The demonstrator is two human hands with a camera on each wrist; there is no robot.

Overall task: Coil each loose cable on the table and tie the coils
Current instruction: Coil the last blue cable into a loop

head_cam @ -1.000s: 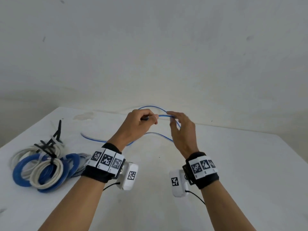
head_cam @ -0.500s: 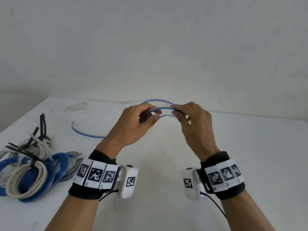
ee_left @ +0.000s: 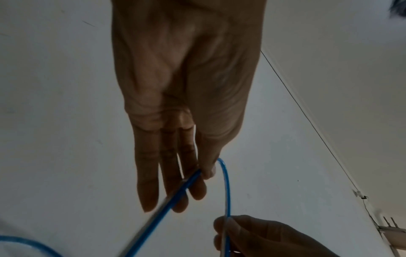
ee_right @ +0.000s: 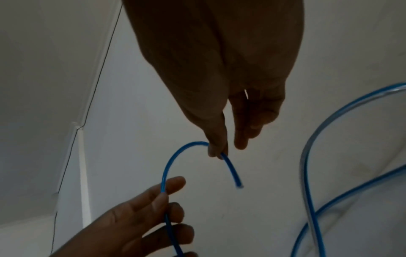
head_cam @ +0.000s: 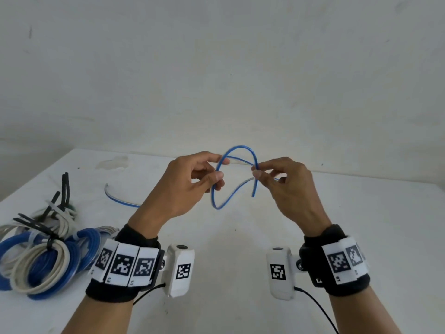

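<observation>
Head view, centre frame: we pinch the blue cable (head_cam: 218,189) in our left hand (head_cam: 185,189) and right hand (head_cam: 286,186) above the table (head_cam: 361,225). It looks light and springy.

Left wrist view: thumb and finger clamp it.

Right wrist view: our pinch sits near the free end, best held there.

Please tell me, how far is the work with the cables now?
Done: several blue and white tied coils lie at the table's left. In hand: the left hand and right hand pinch the blue cable, forming its first loop. Left: winding the rest, which trails on the table, and tying it.
</observation>
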